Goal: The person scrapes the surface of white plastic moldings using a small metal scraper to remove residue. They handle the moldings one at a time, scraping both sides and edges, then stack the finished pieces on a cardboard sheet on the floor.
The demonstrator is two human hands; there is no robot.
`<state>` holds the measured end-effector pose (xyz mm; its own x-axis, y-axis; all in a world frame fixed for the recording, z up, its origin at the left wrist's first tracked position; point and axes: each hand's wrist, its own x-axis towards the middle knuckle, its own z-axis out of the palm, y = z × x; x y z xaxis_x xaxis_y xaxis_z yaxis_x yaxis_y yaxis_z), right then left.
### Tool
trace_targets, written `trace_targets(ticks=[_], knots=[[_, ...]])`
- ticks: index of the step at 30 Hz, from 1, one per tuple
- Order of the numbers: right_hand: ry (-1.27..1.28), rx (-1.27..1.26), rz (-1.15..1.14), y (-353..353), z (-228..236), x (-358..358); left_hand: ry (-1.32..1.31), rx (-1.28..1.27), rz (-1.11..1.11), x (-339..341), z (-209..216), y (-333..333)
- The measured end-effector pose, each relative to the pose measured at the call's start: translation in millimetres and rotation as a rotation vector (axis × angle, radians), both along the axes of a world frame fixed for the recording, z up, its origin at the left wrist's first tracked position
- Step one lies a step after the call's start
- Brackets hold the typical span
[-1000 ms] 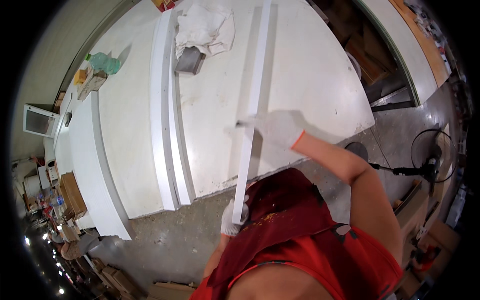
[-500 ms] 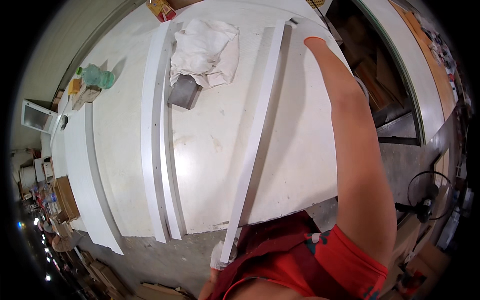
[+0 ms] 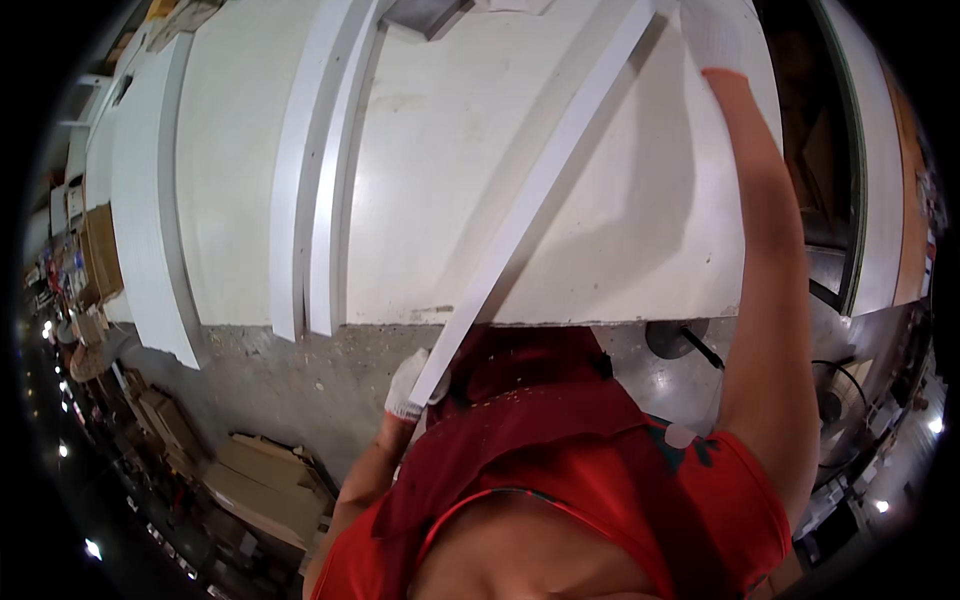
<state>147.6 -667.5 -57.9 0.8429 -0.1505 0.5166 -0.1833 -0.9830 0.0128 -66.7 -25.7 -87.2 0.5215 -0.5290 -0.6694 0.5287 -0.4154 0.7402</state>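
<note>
A long white strip [image 3: 540, 190] lies slantwise across the white table [image 3: 420, 230], its near end reaching past the table's front edge. Close to my body, my left hand [image 3: 408, 385], in a white glove, is closed around that near end. My right arm stretches far over the table. At its end my gloved right hand [image 3: 716, 42] is beside the strip's far end; its white fingers blend into the white tabletop, so their pose is unclear.
Two narrow white strips, one in front [image 3: 305, 190], lie side by side left of centre. A wider white board [image 3: 150, 200] lies farther left. A grey block [image 3: 425, 15] is at the top. Flattened cardboard [image 3: 265, 485] rests on the floor at lower left.
The view has tipped down toward my body, so the table sits higher in the picture. The held strip now slants more, its near end shifted left with my left hand.
</note>
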Motion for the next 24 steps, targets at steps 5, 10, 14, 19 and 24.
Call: trace_targets(ticks=[5,10,14,19,24], knots=[[0.211,0.190,-0.005,116.9,2.3,-121.3,0.127,-0.125,0.059,17.4,-7.4,-4.0],[0.543,0.477,0.164,316.5,59.1,-202.3,-0.233,-0.072,-0.078,14.7,-8.6,1.6],[0.786,0.549,0.538,443.0,57.2,-259.5,0.401,-0.163,0.311,21.6,20.9,-19.1],[0.488,0.660,0.396,442.7,56.0,-264.3,0.042,-0.388,0.094,22.5,19.9,-11.0],[0.324,0.770,0.048,378.8,35.8,-236.8,0.444,-0.604,0.283,18.8,11.2,-13.7]])
